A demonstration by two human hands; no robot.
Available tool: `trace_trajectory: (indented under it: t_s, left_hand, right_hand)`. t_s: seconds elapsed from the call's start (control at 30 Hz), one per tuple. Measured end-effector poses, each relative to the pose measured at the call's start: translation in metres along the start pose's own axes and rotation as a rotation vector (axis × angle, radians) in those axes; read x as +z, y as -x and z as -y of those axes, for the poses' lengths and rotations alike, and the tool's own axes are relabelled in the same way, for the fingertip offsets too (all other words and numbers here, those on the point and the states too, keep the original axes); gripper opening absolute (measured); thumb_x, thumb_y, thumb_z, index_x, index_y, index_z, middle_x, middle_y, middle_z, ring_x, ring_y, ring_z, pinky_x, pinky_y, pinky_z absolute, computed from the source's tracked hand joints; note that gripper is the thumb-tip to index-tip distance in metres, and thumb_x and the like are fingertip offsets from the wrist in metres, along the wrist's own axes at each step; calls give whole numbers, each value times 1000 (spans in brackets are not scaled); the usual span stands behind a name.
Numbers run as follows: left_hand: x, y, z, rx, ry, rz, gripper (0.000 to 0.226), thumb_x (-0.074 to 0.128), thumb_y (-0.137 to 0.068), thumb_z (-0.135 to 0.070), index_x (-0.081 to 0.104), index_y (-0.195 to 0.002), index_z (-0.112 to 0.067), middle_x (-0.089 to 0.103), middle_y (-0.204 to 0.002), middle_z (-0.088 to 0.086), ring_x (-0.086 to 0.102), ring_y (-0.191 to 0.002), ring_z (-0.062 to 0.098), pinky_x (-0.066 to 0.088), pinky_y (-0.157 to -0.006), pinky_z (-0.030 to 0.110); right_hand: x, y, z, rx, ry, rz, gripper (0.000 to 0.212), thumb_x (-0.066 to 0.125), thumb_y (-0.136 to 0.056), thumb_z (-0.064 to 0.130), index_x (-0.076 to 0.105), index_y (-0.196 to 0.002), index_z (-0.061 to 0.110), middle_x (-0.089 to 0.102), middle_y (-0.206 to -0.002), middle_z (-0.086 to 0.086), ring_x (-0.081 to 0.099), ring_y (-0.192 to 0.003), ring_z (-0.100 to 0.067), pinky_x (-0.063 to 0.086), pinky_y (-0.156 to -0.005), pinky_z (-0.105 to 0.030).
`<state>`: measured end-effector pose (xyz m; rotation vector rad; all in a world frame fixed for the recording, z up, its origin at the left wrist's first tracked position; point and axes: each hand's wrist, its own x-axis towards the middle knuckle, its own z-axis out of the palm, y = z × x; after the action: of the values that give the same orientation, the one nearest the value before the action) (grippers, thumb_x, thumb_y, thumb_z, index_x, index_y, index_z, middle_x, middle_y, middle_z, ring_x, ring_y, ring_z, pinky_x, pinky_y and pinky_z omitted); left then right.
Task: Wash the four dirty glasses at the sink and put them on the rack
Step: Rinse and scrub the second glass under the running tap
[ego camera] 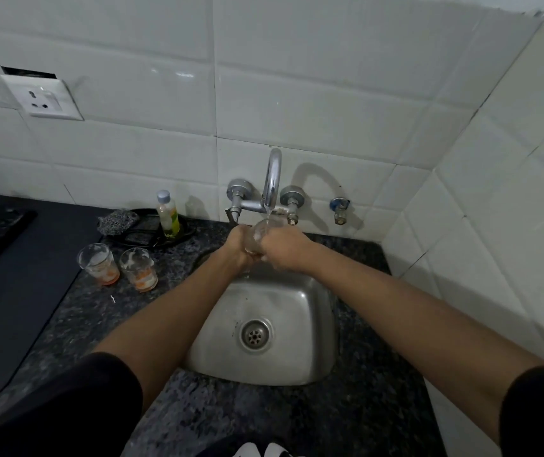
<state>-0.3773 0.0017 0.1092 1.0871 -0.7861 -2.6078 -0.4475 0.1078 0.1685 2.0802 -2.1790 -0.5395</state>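
A clear glass (259,237) is held tilted under the running tap (272,179), above the back edge of a small steel sink (264,324). Water falls from the spout into or onto its mouth. The left hand (239,247) wraps around the glass from the left side. The right hand (284,250) curls against its right side, fingers seeming to rub the wall or rim, though the exact finger position is hard to make out.

2 more glasses stand on the dark speckled desk (171,311), left of the sink. The nearer dirty glass (139,268) and the farther dirty glass (98,263) sit just beside each other, both upright, with orange residue at the bottom and white film up the walls. A 4th glass is not in view, and neither is a clearly recognisable rack. So the task looks early to midway: 1 glass is being rinsed, at least 2 are unwashed.

Behind the dirty glasses lie a grey scrubber (115,221) and a small bottle (167,214) on a dark tray.

Room to move is tight on the right, where a tiled wall (478,225) stands near the sink. The tap handles sit just behind the hands. The left side is more open, apart from the 2 glasses near the sink rim, which a sweeping arm could knock.
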Motion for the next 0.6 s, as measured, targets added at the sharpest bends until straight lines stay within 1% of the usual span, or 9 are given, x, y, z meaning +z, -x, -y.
trace_trajectory:
  t_s: [0.07, 0.13, 0.2, 0.27, 0.3, 0.4, 0.47, 0.53, 0.6]
  left_hand:
    - [0, -1, 5, 22, 74, 14, 49, 24, -105, -23, 64, -99, 3, 72, -78, 18, 67, -80, 28, 59, -64, 35]
    - [-1, -1, 6, -8, 95, -12, 49, 23, -105, -24, 64, -91, -1, 68, -70, 14, 66, -67, 25, 56, -57, 31]
    - [-1, 3, 3, -49, 27, -13, 43, 32, -104, -26, 65, -85, -6, 65, -64, 8, 64, -56, 21, 52, -51, 29]
    - [-1, 6, -1, -47, -36, 14, 37, 39, -103, -20, 64, -81, -5, 63, -59, 5, 62, -47, 18, 50, -41, 23]
    - [-1, 4, -2, -31, -41, 30, 35, 40, -103, -18, 64, -82, -4, 64, -60, 6, 62, -47, 17, 50, -40, 22]
    - [-1, 4, 0, 18, 14, 55, 41, 35, -102, -22, 67, -99, 3, 71, -88, 17, 69, -78, 27, 58, -69, 35]
    - [-3, 2, 3, 32, 47, 63, 49, 31, -101, -24, 69, -100, 7, 73, -96, 23, 73, -84, 33, 58, -79, 39]
    - [0, 4, 4, -6, 34, 66, 54, 28, -103, -24, 71, -91, 5, 74, -85, 20, 74, -69, 30, 58, -69, 35]
    - [4, 8, 1, -47, -34, 68, 47, 33, -105, -25, 69, -91, 2, 70, -77, 15, 69, -60, 27, 58, -53, 30]
  right_hand:
    - [-2, -1, 6, 7, -81, 25, 27, 58, -102, 34, 71, -112, 13, 68, -115, -10, 65, -108, -28, 51, -90, -40]
    - [-2, -2, 3, 6, -64, 13, 22, 56, -102, 24, 72, -113, 13, 70, -112, -9, 66, -107, -28, 48, -83, -36]
    - [-11, 4, 1, -58, 33, -4, 24, 57, -99, 11, 71, -118, 10, 70, -117, -9, 63, -114, -29, 49, -94, -41]
    - [-9, 8, -5, -120, 153, -14, 29, 55, -100, 13, 68, -126, 13, 66, -131, -7, 56, -128, -27, 45, -107, -51]
    - [-5, 8, -6, -86, 109, -25, 29, 56, -101, 16, 66, -128, 15, 62, -137, -5, 52, -132, -25, 45, -107, -49]
    - [5, 7, 2, 119, -224, 108, 40, 61, -101, 32, 58, -138, 17, 58, -141, -9, 56, -128, -29, 50, -102, -44]
    - [8, 8, 2, 136, -291, 180, 46, 60, -99, 39, 57, -138, 16, 62, -135, -12, 60, -124, -33, 51, -101, -45]
    - [7, 12, -4, 45, -202, 135, 29, 64, -98, 26, 66, -124, 14, 68, -120, -10, 66, -114, -32, 53, -93, -43]
    - [1, 15, -8, -107, -20, -36, 20, 69, -91, 10, 74, -111, 13, 73, -111, -8, 67, -112, -31, 51, -97, -50]
